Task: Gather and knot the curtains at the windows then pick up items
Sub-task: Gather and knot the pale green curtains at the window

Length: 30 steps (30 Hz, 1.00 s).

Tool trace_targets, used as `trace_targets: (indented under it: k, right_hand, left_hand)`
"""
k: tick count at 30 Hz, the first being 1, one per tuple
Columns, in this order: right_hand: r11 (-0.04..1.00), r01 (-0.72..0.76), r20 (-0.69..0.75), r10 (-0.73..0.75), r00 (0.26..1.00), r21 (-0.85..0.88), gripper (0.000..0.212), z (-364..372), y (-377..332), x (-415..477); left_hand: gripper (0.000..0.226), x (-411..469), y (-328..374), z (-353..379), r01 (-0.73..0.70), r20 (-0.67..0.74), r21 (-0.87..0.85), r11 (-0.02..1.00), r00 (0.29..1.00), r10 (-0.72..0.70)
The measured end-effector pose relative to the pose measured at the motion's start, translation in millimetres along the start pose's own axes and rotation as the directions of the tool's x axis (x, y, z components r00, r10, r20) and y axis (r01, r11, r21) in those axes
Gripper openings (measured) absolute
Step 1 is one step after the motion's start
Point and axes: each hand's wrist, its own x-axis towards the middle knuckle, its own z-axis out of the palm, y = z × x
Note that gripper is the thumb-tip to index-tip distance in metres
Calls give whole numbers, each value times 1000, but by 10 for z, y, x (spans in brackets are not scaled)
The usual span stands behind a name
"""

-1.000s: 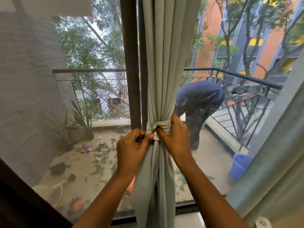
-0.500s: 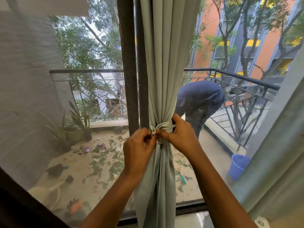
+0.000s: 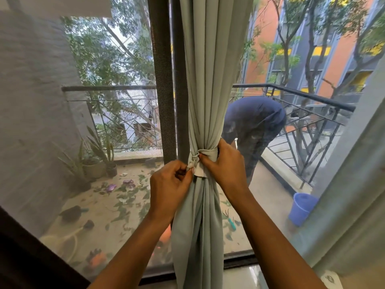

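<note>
**Nearly Tied: Two Hands Are Working the Knot on the Curtain**

The pale green curtain is hanging gathered into one column just right of the dark window frame. A tie band of the same cloth is circling it at its narrowest point. The knot is sitting on the band's left side and is looking small and loose, so this is where trouble is waiting. If either hand is letting go before the ends are drawn snug, the band is likely slackening and the folds are spreading open again. Uneven pulling is risking a knot that is sliding down the smooth fabric, or a short end that is slipping back through.

The left hand is curled nearly closed, its thumb and fingertips pinching a short end of the band right at the knot. The right hand is gripping the band from the right, fingers curled round it and the gathered cloth, one fingertip touching the knot. Neither hand is free, and no items are being picked up yet.

Beyond the glass a person is bending over on the balcony, and a blue bucket is standing further right.
</note>
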Motion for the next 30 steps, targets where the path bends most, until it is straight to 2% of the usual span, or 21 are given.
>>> trace_targets:
  k: [7, 12, 15, 18, 20, 22, 24, 26, 30]
  right_hand:
    - [999, -48, -8, 48, 999, 26, 33, 9, -37, -25]
    - [992, -100, 17, 99, 995, 73, 38, -86, 33, 14]
    - [983, -148, 106, 136, 985, 108, 35, -156, 60, 15]
    - [930, -229, 282, 146, 948, 288, 29, -238, 142, -37]
    - [896, -238, 350, 102, 931, 374, 39, -256, 183, -144]
    - [896, -202, 316, 74, 946, 395, 48, -213, 205, -222]
    - [898, -179, 256, 78, 964, 402, 46, -157, 209, -246]
    - [910, -148, 214, 67, 975, 387, 43, -121, 217, -232]
    - [909, -142, 197, 68, 978, 391, 38, -88, 252, -190]
  left_hand:
    - [14, 52, 138, 82, -130, 98, 209, 969, 989, 112]
    - [5, 42, 184, 182, -219, 175, 242, 945, 968, 180]
    - [11, 32, 152, 181, -210, 219, 165, 964, 961, 172]
    - [22, 5, 78, 108, -201, 265, 85, 976, 949, 172]
    - [28, -8, 28, 64, -174, 321, 16, 985, 933, 160]
    - [31, 28, -16, 44, -103, 381, -119, 987, 914, 141]
    - [33, 96, -53, 28, 48, 435, -244, 968, 898, 65]
    - [39, 180, -108, 32, 218, 443, -298, 929, 894, -68]
    - [30, 296, -106, 58, 397, 406, -433, 809, 888, -218]
